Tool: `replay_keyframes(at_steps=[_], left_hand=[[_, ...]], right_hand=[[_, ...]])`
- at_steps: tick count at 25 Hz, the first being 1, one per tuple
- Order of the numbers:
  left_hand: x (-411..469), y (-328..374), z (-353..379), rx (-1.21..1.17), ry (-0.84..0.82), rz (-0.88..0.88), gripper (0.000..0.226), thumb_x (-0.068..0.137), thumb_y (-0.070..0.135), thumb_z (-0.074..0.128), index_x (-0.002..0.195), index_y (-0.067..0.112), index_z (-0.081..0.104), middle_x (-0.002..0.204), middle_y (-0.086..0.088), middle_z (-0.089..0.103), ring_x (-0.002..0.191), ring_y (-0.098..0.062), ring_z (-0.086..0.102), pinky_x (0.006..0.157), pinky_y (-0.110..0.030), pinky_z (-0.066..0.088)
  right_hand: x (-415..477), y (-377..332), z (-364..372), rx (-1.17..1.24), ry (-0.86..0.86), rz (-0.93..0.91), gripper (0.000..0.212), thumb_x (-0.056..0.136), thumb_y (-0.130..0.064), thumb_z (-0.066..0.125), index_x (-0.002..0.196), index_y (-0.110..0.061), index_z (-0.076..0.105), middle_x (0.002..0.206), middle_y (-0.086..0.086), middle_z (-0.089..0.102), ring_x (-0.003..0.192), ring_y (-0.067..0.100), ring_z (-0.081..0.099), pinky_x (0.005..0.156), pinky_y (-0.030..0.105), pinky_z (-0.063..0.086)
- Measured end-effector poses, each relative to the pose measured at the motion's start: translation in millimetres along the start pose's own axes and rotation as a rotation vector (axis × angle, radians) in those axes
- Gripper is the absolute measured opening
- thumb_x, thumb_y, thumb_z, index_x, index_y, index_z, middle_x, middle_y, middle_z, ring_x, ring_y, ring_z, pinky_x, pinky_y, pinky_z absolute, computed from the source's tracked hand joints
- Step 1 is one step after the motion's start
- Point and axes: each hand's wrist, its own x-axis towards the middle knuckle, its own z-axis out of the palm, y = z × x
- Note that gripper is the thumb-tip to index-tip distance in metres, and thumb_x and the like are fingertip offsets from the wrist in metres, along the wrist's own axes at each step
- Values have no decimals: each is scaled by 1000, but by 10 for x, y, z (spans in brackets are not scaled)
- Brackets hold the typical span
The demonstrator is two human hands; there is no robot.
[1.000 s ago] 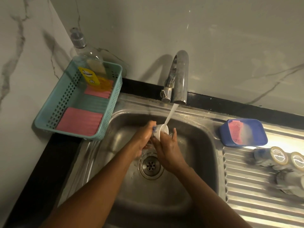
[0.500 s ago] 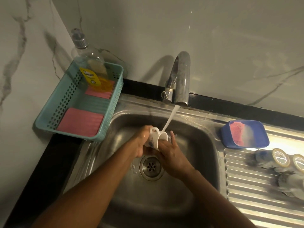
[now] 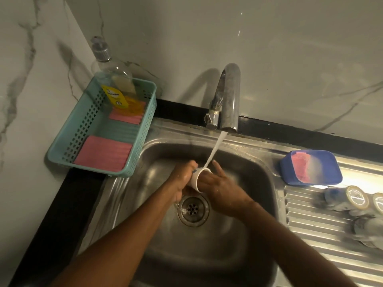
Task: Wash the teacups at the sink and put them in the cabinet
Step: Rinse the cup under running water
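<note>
No brand legible anywhere: just a yellow label (image 3: 115, 97), its writing too small and blurred to read, on a clear plastic pump bottle (image 3: 116, 77) part full of yellowish liquid. Stands at the far end of a teal perforated plastic basket (image 3: 83, 125), together with two flat pink ribbed pads (image 3: 103, 153) on the basket floor, one beneath the bottle, one at the near end. Right of the basin, an open blue rounded plastic tub (image 3: 335, 175) holding a pink block (image 3: 300, 166) at its left end. Near it, on the ribbed steel draining board (image 3: 321, 235), several blurred pale gold-rimmed cups (image 3: 356, 197), posture unclear.

Above the round drain (image 3: 193, 209) of the stainless steel sink (image 3: 207, 139): a small white round teacup (image 3: 194, 181), tipped on its side, mouth to the right, under the white stream of water (image 3: 214, 150) from the curved chrome tap (image 3: 229, 96). Left hand (image 3: 180, 179) wet, fingers curled round the cup's base and side, gripping it. Right hand (image 3: 226, 191) against the cup's mouth, one finger straight up beside the stream; other fingers hidden behind the rim, so impossible to tell whether curled or straight.

Behind, a grey-white marble-veined wall (image 3: 269, 48); along the left, a black counter (image 3: 47, 220). Dim, warm light.
</note>
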Motion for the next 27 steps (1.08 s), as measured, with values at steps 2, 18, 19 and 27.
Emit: replay_keyframes(at_steps=[2,18,19,27], left_hand=[[-61,-23,-25,-17,-110,-114,31,97,36,52,88,13,71,77,-10,68,67,-22,63,60,-31,55],[281,3,286,275,395,688,38,105,24,47,72,12,62,70,-5,63,69,-22,65,58,-24,45],[336,53,310,378,407,592,39,104,23,49,71,10,64,69,-8,66,73,-27,67,59,-28,48],[277,411,628,93,188,108,23,103,23,48,96,7,63,91,-10,65,78,-21,63,63,-29,51]], right_hand=[[-26,203,-144,-271,-136,-233,52,80,-11,73,129,-23,63,134,0,61,136,22,50,117,65,26],[475,-512,-195,896,573,1188,23,103,-17,48,89,-9,65,78,10,69,66,17,63,56,29,48],[412,-527,-138,763,562,1159,24,103,-19,48,85,-12,61,76,5,66,64,15,60,54,28,44],[67,-551,23,383,416,980,18,104,-25,50,93,-17,62,90,-5,67,80,12,66,68,32,58]])
